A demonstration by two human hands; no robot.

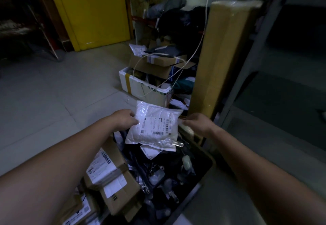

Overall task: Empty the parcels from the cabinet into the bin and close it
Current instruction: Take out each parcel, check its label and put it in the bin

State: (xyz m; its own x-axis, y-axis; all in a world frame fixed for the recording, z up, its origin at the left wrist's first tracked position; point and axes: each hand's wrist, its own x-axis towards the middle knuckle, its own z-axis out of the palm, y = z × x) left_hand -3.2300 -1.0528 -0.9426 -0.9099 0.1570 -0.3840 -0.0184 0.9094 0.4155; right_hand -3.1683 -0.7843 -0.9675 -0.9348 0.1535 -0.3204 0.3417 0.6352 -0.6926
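Two hands hold one white padded parcel (pixel 155 126) just above the dark bin (pixel 208 162). The left hand (pixel 126 119) grips its left edge with the thumb on top, and the right hand (pixel 196 123) pinches its right edge. The step in hand looks like the drop: the parcel is out of the cabinet and hangs over the far end of the bin, not yet let go.

The next move calls for both hands to loosen together so the soft parcel falls flat onto the heap and does not slide off towards the floor. After that comes a turn back to the grey cabinet (pixel 254 66) on the right. Its inside is too dark to show whether anything is left there.

By count: one parcel in the hands and one smaller white mailer (pixel 150 151) lying just under it. At least three labelled cardboard boxes (pixel 104 168) are stacked at the bin's left side. One tall brown carton (pixel 224 57) stands upright between bin and cabinet. One white foam box (pixel 141 85) sits beyond on the floor, with an open cardboard box resting on it. The loose clutter in the bin is too dim to number.
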